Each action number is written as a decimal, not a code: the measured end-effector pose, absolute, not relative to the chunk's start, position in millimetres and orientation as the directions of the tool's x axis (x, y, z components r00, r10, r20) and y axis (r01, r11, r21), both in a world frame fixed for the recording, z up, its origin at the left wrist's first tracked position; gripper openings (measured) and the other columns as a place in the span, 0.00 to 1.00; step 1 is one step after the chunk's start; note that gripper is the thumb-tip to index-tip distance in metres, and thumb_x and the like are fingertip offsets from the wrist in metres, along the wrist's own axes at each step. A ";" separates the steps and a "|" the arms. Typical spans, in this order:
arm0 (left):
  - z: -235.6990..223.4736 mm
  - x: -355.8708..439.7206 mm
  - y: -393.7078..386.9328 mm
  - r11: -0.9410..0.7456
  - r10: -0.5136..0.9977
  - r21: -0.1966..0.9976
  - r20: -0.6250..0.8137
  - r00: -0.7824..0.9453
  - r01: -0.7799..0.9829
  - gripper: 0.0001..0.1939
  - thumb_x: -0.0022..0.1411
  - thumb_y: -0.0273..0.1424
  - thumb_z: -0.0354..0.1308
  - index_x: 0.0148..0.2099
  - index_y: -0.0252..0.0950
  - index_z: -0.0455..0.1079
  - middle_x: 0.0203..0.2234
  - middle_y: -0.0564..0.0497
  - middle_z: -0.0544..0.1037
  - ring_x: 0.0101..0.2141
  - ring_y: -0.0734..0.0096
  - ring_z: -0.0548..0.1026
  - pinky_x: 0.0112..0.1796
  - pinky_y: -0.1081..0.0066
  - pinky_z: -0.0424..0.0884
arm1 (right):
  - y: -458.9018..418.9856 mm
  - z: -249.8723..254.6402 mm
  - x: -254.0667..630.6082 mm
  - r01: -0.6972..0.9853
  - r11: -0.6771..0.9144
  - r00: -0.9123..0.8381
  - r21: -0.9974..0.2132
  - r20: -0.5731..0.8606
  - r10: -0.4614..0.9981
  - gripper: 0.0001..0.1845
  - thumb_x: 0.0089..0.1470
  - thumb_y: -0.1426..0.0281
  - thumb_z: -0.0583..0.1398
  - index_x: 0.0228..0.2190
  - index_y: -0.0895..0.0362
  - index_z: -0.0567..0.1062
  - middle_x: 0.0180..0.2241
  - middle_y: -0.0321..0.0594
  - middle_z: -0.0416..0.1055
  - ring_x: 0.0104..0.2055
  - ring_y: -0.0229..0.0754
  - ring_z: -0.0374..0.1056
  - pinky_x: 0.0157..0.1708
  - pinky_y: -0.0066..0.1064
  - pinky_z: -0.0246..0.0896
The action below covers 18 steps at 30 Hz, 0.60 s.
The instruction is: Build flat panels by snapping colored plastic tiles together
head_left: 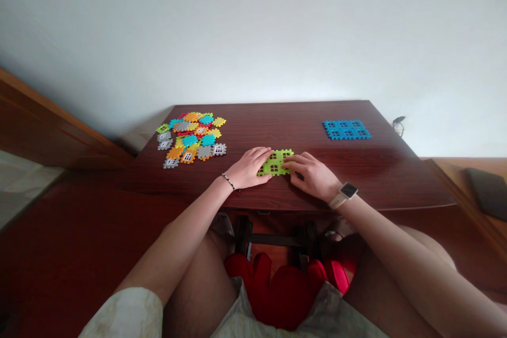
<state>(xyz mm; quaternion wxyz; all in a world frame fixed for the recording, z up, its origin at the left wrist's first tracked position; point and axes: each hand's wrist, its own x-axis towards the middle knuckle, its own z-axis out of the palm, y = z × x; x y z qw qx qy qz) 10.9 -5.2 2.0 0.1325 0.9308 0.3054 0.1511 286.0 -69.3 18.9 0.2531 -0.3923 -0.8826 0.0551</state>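
Observation:
A lime-green panel of interlocking toy tiles with window cut-outs [278, 159] lies flat on the dark table in front of me. My left hand [252, 167] holds its left edge, thumb at the near side and fingers over the far side. Across from it, my right hand [311, 171] has its fingers curled on the panel's right edge, covering that part. The notched border shows along the far and near sides between the hands.
A heap of loose interlocking tiles in several colours [194, 137] covers the table's left part. On the right lies a joined blue panel [346, 130]. The table [253, 121] backs onto a white wall; a black item [488, 191] rests beyond its right side.

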 end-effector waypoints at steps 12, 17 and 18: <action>3.4 12.0 -5.1 -0.775 0.611 0.351 0.200 0.766 0.526 0.40 0.70 0.44 0.61 0.77 0.35 0.56 0.74 0.35 0.61 0.74 0.45 0.59 0.74 0.45 0.57 | -75.4 16.7 284.3 0.682 0.659 -0.543 -0.315 0.385 0.746 0.21 0.65 0.76 0.59 0.55 0.49 0.82 0.59 0.45 0.79 0.53 0.57 0.74 0.58 0.57 0.75; 5.0 10.9 -5.6 -0.773 0.611 0.355 0.196 0.767 0.525 0.39 0.71 0.44 0.61 0.77 0.37 0.56 0.74 0.36 0.61 0.74 0.46 0.60 0.73 0.45 0.57 | -77.7 14.5 283.2 0.690 0.651 -0.532 -0.316 0.388 0.753 0.22 0.65 0.76 0.59 0.55 0.48 0.81 0.60 0.44 0.78 0.53 0.56 0.75 0.58 0.56 0.76; 5.2 10.7 -5.6 -0.773 0.611 0.355 0.194 0.768 0.525 0.39 0.71 0.44 0.61 0.77 0.37 0.56 0.74 0.36 0.61 0.74 0.46 0.60 0.73 0.45 0.57 | -78.0 13.7 283.7 0.687 0.651 -0.530 -0.323 0.391 0.753 0.22 0.65 0.76 0.59 0.56 0.47 0.80 0.60 0.44 0.78 0.54 0.56 0.75 0.58 0.56 0.75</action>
